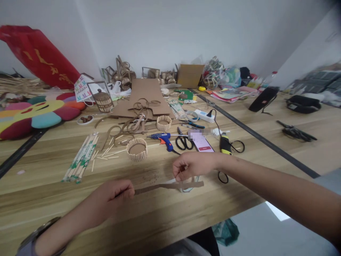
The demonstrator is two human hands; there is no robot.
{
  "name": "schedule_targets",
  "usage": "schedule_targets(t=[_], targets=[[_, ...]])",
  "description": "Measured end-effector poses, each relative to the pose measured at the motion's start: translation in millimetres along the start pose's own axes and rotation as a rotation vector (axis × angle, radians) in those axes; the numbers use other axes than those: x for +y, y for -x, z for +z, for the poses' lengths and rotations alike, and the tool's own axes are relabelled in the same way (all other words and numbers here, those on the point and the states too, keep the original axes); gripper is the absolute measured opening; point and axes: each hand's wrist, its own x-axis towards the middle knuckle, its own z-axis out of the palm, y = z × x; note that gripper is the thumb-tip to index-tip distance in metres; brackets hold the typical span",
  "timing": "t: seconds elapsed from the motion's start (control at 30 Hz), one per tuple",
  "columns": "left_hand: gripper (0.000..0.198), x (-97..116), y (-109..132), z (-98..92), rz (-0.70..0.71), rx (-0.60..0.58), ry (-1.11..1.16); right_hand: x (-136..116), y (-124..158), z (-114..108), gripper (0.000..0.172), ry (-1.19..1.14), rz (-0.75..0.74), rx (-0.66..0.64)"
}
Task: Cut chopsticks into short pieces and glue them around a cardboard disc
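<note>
My left hand (119, 192) is closed on the left end of a narrow brown cardboard strip (149, 189), which stretches to the right above the table. My right hand (193, 166) is pinched over the strip's right part. At its fingertips is a pale, see-through roll of tape (188, 190), partly behind the strip; the exact grip is hidden. Beyond the hands stand two round rings of short wooden sticks, a nearer one (136, 149) with a brown base and a farther one (163, 123). A blue hot glue gun (165, 139) lies beside black-handled scissors (184, 143).
Loose stick pieces (106, 155) and a bag of wooden sticks (81, 158) lie left. Brown strips curl on a cardboard sheet (146, 90). A phone (202, 141), a yellow-black tool (226, 145) and a power strip (204, 116) lie beyond my right hand. The table's front edge is close.
</note>
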Motion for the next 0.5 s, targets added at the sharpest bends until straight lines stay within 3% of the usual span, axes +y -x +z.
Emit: schedule_targets(t=[0.23,0.5], targets=[[0.042,-20.7,15.6,-11.0,-0.076,-0.009,-0.115,19.7,12.8,-6.9,0.016,-0.021,0.004,0.073],[0.04,-28.9,27.8,-9.8,-0.048,0.045,-0.122,18.6,14.6,-4.7,0.016,0.006,-0.029,0.048]])
